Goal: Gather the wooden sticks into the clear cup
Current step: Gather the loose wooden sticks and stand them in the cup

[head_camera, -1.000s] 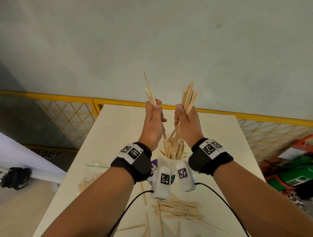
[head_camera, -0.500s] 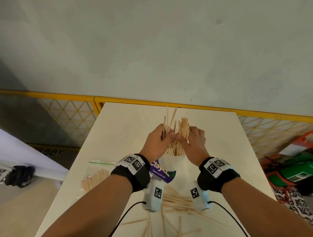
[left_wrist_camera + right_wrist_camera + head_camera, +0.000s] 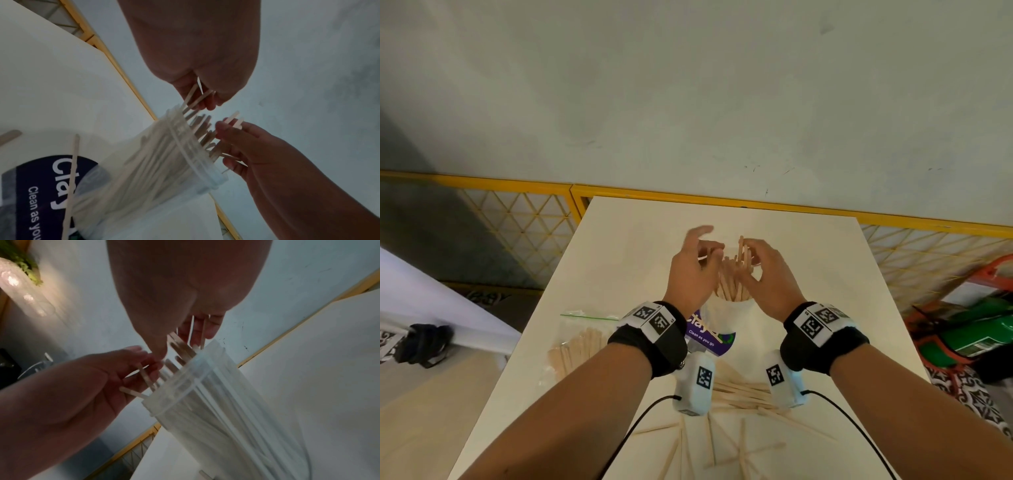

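The clear cup (image 3: 736, 317) stands upright mid-table, packed with wooden sticks (image 3: 732, 284) that poke above its rim. My left hand (image 3: 702, 246) hovers at the left of the stick tops, fingers spread and blurred, brushing a few sticks. My right hand (image 3: 756, 263) arches over the right side, its loose fingers touching the taller sticks. In the left wrist view the cup (image 3: 164, 162) sits below both hands, with sticks (image 3: 197, 126) fanning out between the fingers. In the right wrist view the cup (image 3: 216, 394) shows the same. More loose sticks (image 3: 743, 394) lie on the table near me.
A zip bag of sticks (image 3: 575, 349) lies at the table's left edge (image 3: 551, 301). A purple packet (image 3: 710, 337) rests beside the cup. A yellow mesh fence (image 3: 517, 222) runs behind the table, and green and orange gear (image 3: 976, 335) sits on the floor at right.
Both hands came down from high above the cup with their bundles. The sticks now stand in the cup, and the fingers have loosened and spread off them.
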Demonstrator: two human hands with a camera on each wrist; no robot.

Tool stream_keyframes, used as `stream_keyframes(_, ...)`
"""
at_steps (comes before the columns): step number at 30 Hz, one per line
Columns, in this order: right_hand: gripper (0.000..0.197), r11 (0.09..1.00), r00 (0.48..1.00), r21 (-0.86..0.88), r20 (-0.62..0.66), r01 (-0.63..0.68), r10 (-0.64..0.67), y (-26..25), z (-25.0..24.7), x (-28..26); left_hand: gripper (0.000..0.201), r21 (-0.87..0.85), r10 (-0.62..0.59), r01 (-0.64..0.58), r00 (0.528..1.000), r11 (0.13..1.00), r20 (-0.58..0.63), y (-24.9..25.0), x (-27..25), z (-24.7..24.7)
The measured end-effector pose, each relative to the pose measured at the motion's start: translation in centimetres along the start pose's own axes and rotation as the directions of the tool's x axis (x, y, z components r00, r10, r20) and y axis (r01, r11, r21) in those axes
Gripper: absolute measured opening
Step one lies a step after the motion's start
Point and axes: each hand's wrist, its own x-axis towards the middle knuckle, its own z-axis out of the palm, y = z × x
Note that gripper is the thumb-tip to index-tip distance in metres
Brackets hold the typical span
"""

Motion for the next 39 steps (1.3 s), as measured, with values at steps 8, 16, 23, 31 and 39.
stream_keyframes(8, 0.026, 1.000, 0.995, -0.002, 0.098, -0.002, 0.002, -0.8, -0.3, -0.7, 0.016, -0.058, -0.030, 0.035, 0.996, 0.998, 0.085, -0.1, -0.7, -1.0)
stream_keyframes(16, 0.024, 1.000, 0.976, -0.006, -0.214, 0.027, -0.028, -0.2, -1.9, -5.7, 0.014, 0.090, -0.140, 0.151, 0.982, 0.984, -0.123, -4.9, -2.3, -4.6)
stream_keyframes(23, 0.059, 0.922, 0.837, -0.354, 0.449, -0.157, 0.315, 5.2, 3.1, -14.3, 0.058, 0.688, -0.296, -0.234, 0.774, 0.687, 0.559, -9.0, -5.6, -1.5)
stream_keyframes(31, 0.049, 0.832, 0.859, -0.550, 0.388, -0.075, 0.334, 5.6, 6.1, -16.0, 0.037, 0.773, -0.249, -0.484, 0.756, 0.410, 0.605, -10.6, -6.5, -1.2)
stream_keyframes(39, 0.025, 0.808, 0.841, -0.583, 0.392, -0.088, 0.374, 5.4, 6.1, -15.6, 0.028, 0.835, -0.233, -0.492, 0.806, 0.248, 0.544, -11.3, -9.4, -2.2)
